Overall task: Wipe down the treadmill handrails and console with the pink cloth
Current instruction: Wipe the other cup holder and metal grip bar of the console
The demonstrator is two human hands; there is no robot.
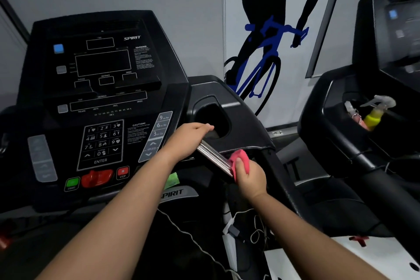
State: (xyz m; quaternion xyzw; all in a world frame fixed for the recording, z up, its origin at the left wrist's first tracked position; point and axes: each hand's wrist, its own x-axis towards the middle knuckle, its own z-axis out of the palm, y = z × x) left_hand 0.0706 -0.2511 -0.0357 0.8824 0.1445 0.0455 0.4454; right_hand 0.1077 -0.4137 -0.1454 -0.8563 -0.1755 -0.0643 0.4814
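**Wiping the chrome handrail beside the console**

One black treadmill console (100, 107) fills the frame's left. At centre, the left hand (188, 138) grasps the upper end of the single shiny chrome handrail bar (213, 158), likely to steady it. Just right, the right hand (250, 177) clutches one bunched pink cloth (241, 159) against the bar's lower end. Far right, one yellow spray bottle (375, 112) sits in a second treadmill (329, 125).

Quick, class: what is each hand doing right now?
Left hand: rests on the silver bar at its upper end; grip cannot be told.
Right hand: grips the pink cloth.
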